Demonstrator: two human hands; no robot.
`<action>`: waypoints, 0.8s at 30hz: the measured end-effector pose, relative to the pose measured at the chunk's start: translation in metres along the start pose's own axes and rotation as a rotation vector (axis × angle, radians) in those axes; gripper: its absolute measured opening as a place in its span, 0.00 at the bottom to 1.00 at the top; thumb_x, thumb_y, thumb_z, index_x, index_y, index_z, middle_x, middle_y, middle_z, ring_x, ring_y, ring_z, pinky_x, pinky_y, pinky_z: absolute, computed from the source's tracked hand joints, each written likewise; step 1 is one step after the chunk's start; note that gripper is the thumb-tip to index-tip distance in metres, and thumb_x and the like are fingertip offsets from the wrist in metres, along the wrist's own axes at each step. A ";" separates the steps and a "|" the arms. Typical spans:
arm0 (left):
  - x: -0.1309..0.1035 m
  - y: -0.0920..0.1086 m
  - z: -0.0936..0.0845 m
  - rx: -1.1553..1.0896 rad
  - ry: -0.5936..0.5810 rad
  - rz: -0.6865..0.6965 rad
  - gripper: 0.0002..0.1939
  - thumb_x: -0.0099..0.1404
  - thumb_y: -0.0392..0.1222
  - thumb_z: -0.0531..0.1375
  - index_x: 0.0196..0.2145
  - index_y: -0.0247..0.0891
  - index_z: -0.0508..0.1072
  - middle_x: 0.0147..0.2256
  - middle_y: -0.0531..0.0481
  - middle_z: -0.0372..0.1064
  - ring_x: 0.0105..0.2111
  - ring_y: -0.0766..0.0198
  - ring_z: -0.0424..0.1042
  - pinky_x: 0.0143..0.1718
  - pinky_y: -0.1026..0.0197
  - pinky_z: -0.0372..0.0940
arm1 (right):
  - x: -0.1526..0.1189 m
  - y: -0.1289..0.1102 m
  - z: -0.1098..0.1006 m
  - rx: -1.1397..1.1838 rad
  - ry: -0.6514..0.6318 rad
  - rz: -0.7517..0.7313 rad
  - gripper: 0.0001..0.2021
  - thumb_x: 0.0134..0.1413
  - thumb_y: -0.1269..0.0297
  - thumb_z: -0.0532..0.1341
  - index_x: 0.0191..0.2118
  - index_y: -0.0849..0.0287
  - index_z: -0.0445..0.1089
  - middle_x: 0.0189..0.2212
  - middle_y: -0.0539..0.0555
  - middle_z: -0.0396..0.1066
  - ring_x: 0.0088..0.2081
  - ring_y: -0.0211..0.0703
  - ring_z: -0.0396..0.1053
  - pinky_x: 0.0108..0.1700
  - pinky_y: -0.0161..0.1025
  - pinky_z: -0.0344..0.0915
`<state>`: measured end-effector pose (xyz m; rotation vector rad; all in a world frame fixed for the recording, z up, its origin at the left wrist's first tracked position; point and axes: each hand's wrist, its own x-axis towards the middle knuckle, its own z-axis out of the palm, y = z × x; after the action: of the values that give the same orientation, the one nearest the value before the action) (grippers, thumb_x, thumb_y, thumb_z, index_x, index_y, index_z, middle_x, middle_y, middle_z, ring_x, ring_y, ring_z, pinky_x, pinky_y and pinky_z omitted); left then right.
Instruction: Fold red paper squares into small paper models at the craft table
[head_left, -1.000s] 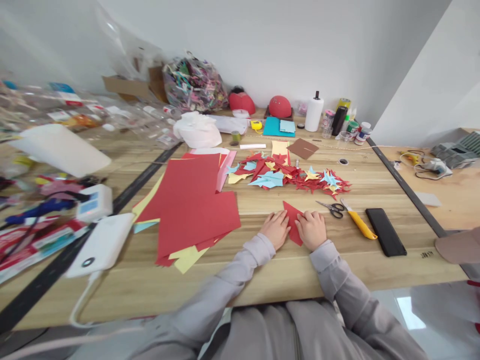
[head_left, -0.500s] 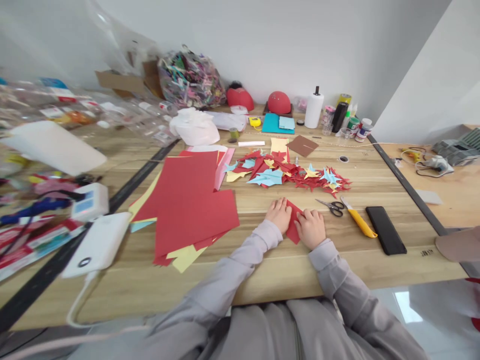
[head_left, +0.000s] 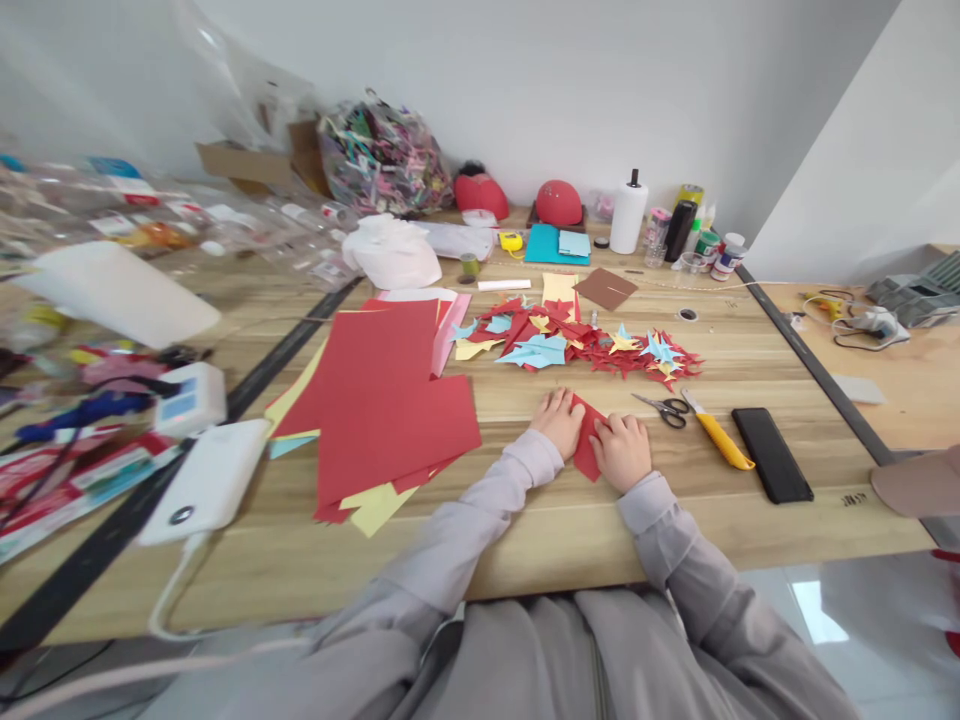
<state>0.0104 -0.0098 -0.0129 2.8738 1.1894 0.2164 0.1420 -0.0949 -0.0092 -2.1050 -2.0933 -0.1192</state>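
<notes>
A small folded piece of red paper (head_left: 587, 450) lies on the wooden table between my hands. My left hand (head_left: 558, 424) presses on its left edge with the fingers together. On the other side, my right hand (head_left: 622, 451) has curled fingers gripping the paper's right part. Some of the paper is hidden under my fingertips. Just beyond are many folded red, blue and yellow paper pieces (head_left: 540, 350). Scissors (head_left: 672, 412) lie right of my right hand, beside a yellow-handled knife (head_left: 721, 440).
Large red sheets (head_left: 390, 400) lie stacked to the left over yellow ones. A black phone (head_left: 772, 455) rests at the right. A white power bank (head_left: 206, 480) with a cable is at the left. Bottles (head_left: 628, 215) and a brown sheet (head_left: 606, 289) are at the back.
The view has shifted slightly. My hands stay on the red paper with almost no movement.
</notes>
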 end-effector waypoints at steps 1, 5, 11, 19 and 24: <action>-0.002 0.001 0.000 0.005 -0.002 0.000 0.15 0.65 0.39 0.49 0.42 0.29 0.70 0.57 0.27 0.59 0.60 0.45 0.54 0.59 0.42 0.49 | 0.000 0.000 0.000 -0.003 0.000 0.000 0.18 0.61 0.57 0.51 0.50 0.56 0.69 0.42 0.60 0.67 0.42 0.51 0.58 0.41 0.45 0.51; -0.013 0.011 0.002 0.000 -0.005 -0.050 0.17 0.67 0.36 0.46 0.45 0.27 0.70 0.56 0.28 0.61 0.60 0.47 0.56 0.59 0.43 0.51 | 0.000 -0.001 0.000 -0.009 0.002 0.000 0.18 0.61 0.57 0.50 0.50 0.56 0.69 0.42 0.60 0.67 0.42 0.51 0.58 0.42 0.46 0.51; -0.036 0.030 0.015 -0.007 0.006 -0.031 0.21 0.65 0.30 0.45 0.51 0.22 0.69 0.56 0.27 0.62 0.59 0.48 0.57 0.59 0.44 0.51 | 0.000 -0.004 -0.002 -0.020 -0.003 0.004 0.17 0.62 0.58 0.49 0.50 0.57 0.70 0.42 0.61 0.67 0.43 0.51 0.58 0.43 0.45 0.51; -0.038 0.034 0.023 0.070 0.044 -0.041 0.21 0.65 0.30 0.47 0.52 0.19 0.68 0.54 0.27 0.63 0.58 0.48 0.60 0.58 0.47 0.54 | 0.022 -0.011 -0.011 -0.045 -0.105 -0.071 0.19 0.63 0.63 0.48 0.57 0.50 0.63 0.43 0.60 0.65 0.43 0.49 0.59 0.44 0.45 0.53; -0.039 0.031 0.022 0.036 0.073 -0.020 0.22 0.65 0.31 0.48 0.55 0.19 0.65 0.55 0.27 0.63 0.58 0.49 0.60 0.58 0.48 0.55 | 0.038 -0.020 -0.014 -0.124 -0.191 -0.150 0.19 0.65 0.63 0.44 0.57 0.52 0.62 0.46 0.61 0.63 0.45 0.50 0.59 0.44 0.45 0.55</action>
<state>0.0083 -0.0582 -0.0373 2.9067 1.2462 0.3056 0.1232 -0.0597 0.0126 -2.0996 -2.4135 -0.0701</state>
